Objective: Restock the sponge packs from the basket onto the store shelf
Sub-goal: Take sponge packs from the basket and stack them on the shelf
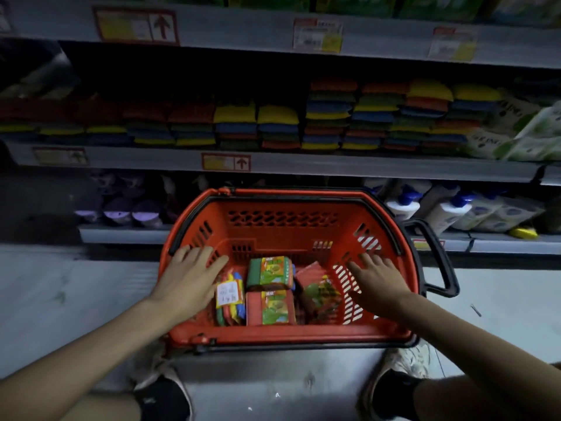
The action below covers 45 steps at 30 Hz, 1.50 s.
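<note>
A red shopping basket [282,226] stands on the floor in front of me. Several sponge packs lie in its bottom: a multicoloured pack [230,299] at the left, two red-and-green packs [270,273] in the middle, and another [318,291] tilted at the right. My left hand [189,276] hovers over the basket's left side with fingers spread, holding nothing. My right hand [379,279] is spread over the right side, also holding nothing. The middle shelf [303,167] carries rows of stacked coloured sponges [376,117].
The basket's black handle [437,256] sticks out to the right. Purple pouches [121,208] and white bottles [449,208] fill the lower shelf. White-and-green packs [525,138] sit at the middle shelf's right end. My shoes [397,387] flank the basket.
</note>
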Each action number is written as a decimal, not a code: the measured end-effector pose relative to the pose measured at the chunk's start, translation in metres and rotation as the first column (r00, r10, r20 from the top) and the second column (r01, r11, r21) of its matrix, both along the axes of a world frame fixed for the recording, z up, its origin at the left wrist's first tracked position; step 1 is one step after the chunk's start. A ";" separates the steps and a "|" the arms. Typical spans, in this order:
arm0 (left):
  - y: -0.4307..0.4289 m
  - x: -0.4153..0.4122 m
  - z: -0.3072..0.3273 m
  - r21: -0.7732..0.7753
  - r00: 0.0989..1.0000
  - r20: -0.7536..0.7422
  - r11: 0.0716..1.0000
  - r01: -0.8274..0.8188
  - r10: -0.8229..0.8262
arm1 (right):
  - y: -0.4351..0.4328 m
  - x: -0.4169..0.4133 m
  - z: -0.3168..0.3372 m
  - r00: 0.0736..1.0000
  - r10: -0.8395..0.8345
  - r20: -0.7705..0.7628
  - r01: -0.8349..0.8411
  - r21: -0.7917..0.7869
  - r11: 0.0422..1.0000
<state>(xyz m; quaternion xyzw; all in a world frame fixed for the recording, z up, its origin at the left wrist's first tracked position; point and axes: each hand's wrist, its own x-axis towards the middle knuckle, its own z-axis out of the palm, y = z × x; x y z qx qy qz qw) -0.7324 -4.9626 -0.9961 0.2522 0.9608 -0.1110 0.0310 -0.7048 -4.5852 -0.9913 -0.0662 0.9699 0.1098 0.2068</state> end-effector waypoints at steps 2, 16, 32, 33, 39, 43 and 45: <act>-0.002 -0.002 -0.006 -0.081 0.999 0.025 0.996 0.037 -0.035 | 0.001 0.002 -0.005 0.999 0.046 0.029 -0.048 0.081 0.996; -0.020 -0.001 0.006 -0.433 0.986 0.148 0.901 -0.010 0.082 | -0.022 -0.011 0.006 0.977 0.149 0.151 -0.179 0.208 0.962; 0.019 -0.005 -0.013 -0.235 0.975 0.218 0.969 0.082 -0.029 | -0.061 -0.006 -0.017 0.973 0.095 0.211 -0.136 0.187 0.973; 0.022 -0.006 -0.015 -0.228 0.970 0.234 0.967 0.115 -0.061 | -0.062 -0.008 -0.020 0.971 0.100 0.217 -0.139 0.171 0.975; 0.046 -0.029 -0.047 -0.211 0.884 0.427 0.929 0.303 -0.191 | -0.070 -0.036 -0.047 0.966 0.023 0.258 -0.026 0.009 1.000; 0.069 -0.044 -0.079 -0.171 0.828 0.525 0.929 0.328 -0.196 | -0.069 -0.059 -0.084 0.933 -0.142 0.330 0.208 -0.173 0.963; 0.079 -0.049 -0.096 -0.160 0.818 0.550 0.940 0.302 -0.169 | -0.069 -0.069 -0.107 0.919 -0.190 0.346 0.287 -0.257 0.923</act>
